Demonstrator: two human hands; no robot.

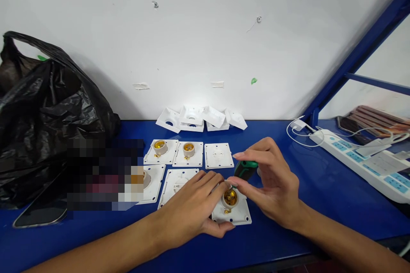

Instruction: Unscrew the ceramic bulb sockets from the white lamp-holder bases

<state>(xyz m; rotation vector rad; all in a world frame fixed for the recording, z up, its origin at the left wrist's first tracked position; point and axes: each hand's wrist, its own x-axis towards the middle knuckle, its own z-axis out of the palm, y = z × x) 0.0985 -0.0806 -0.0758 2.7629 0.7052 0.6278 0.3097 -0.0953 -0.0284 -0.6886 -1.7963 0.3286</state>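
Observation:
My right hand (274, 185) pinches the green and black handle of a short screwdriver (245, 169), held tilted. Its lower end meets the rim of a lamp holder (238, 215), a square white plate with a round, brass-lined socket. Across the left side of that plate lies my left hand (195, 204), steadying it with fingers near the socket and thumb along the front edge. The screwdriver's tip is hidden by my fingers. Left of the hands is a bare white plate (182, 173), and another (219, 155) lies behind them.
More lamp holders (188, 153) stand on the blue table (272, 130). Several white covers (192, 115) are piled against the wall. A black plastic bag (54, 106) and a phone (41, 211) occupy the left, and a power strip (361, 164) with white cables the right.

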